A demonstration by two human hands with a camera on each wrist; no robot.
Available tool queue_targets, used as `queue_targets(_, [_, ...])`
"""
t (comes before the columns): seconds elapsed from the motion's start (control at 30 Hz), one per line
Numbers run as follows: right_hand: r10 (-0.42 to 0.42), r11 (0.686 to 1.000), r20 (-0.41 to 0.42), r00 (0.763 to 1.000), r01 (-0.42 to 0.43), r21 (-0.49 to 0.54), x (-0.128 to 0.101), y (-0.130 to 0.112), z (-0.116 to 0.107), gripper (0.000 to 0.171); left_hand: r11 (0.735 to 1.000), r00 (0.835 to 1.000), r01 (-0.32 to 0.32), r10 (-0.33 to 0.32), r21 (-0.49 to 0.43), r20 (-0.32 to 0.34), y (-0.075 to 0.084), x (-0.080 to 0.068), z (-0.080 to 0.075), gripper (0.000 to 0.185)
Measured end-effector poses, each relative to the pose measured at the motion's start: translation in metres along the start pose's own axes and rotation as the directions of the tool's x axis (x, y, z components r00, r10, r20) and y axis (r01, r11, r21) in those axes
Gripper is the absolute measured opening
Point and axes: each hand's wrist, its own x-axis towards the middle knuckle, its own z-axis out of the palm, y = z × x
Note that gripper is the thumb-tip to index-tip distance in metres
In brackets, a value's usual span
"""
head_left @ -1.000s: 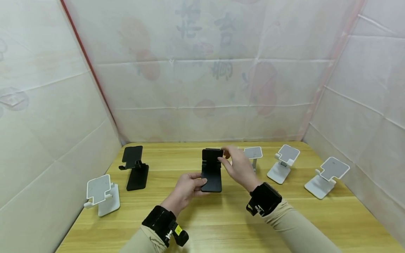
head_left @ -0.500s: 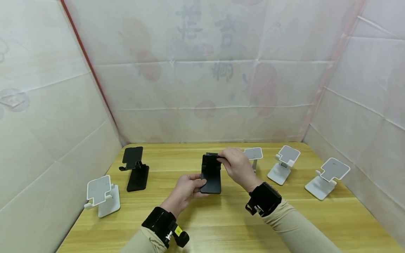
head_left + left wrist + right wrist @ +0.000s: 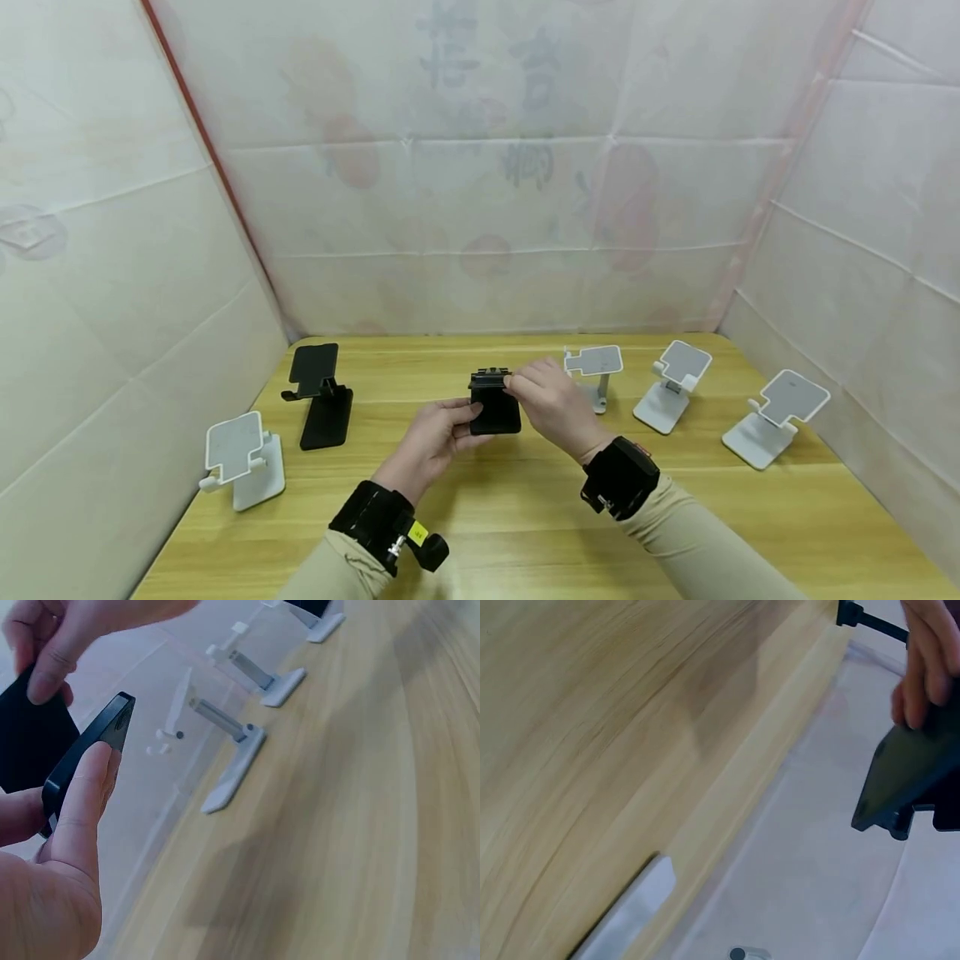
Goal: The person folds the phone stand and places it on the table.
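1. I am sitting at a wooden table with a pale, yellowish grain running across it.
2. White sheeting is closing in the table on three sides, its fold creases showing, with faint red shapes and dark characters bleeding through the back panel.
3. A red strip is running down the left corner seam.
4. Soft, even light is falling over everything, casting only weak shadows.

Both hands hold a black stand above the table.
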Motion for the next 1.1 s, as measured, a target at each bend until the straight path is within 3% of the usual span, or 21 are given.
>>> queue_targets(0.2, [-0.06, 0.998, -0.005, 0.998, 0.06, -0.02, -0.003, -0.003, -0.001, 0.012, 0.998, 1.0, 0.005, -0.003, -0.065, 0.019, 0.006, -0.003, 0.001, 0.04])
queue_targets(0.37, [-0.089, 0.995, -0.019, 0.996, 0.088, -0.048, -0.004, -0.003, 0.0, 0.018, 0.993, 1.0, 0.015, -0.012, -0.115, 0.027, 0.009, -0.005, 0.002, 0.055])
queue_targets(0.57, [-0.087, 0.995, -0.001, 0.996, 0.087, -0.056, -0.006, -0.003, -0.001, 0.016, 0.994, 0.999, 0.015, -0.01, -0.107, 0.049, 0.012, -0.006, 0.003, 0.052])
queue_targets(0.67, [-0.04, 0.999, 0.013, 0.999, 0.04, 0.011, -0.007, -0.002, -0.002, 0.015, 0.995, 0.998, 0.019, -0.012, -0.1, 0.065, 0.012, -0.006, 0.002, 0.049])
queue_targets(0.77, [0.101, 0.979, 0.023, 0.995, -0.103, 0.178, -0.01, -0.002, -0.002, 0.015, 0.996, 0.997, 0.02, -0.013, -0.092, 0.074, 0.011, -0.006, 0.0, 0.049])
queue_targets(0.83, [0.269, 0.909, 0.074, 0.96, -0.279, 0.309, -0.011, -0.004, -0.005, 0.015, 0.996, 0.997, 0.019, -0.013, -0.087, 0.076, 0.01, -0.005, 0.0, 0.049])
queue_targets(0.87, [0.364, 0.85, 0.117, 0.924, -0.381, 0.363, -0.011, -0.005, -0.006, 0.014, 0.997, 0.997, 0.016, -0.01, -0.082, 0.077, 0.009, -0.005, 0.0, 0.049])
queue_targets(0.9, [0.461, 0.77, 0.175, 0.87, -0.49, 0.408, -0.011, -0.005, -0.008, 0.012, 0.997, 0.997, 0.016, -0.009, -0.08, 0.076, 0.009, -0.005, 0.0, 0.049])
queue_targets(0.93, [0.547, 0.668, 0.249, 0.799, -0.596, 0.446, -0.011, -0.006, -0.01, 0.009, 0.997, 0.997, 0.014, -0.008, -0.08, 0.074, 0.009, -0.004, 0.001, 0.049])
queue_targets(1.0, [0.664, 0.44, 0.403, 0.629, -0.765, 0.47, -0.01, -0.005, -0.012, 0.016, 0.997, 0.997, 0.014, -0.008, -0.079, 0.074, 0.008, -0.004, 0.001, 0.048])
queue_targets(1.07, [0.703, 0.229, 0.538, 0.465, -0.864, 0.448, -0.01, -0.003, -0.013, 0.027, 0.998, 0.997, 0.008, -0.002, -0.066, 0.08, 0.008, -0.004, 0.002, 0.048])
queue_targets(1.1, [0.699, 0.143, 0.591, 0.403, -0.888, 0.436, -0.01, -0.002, -0.012, 0.033, 0.998, 0.997, 0.007, -0.003, -0.059, 0.081, 0.008, -0.004, 0.002, 0.048])
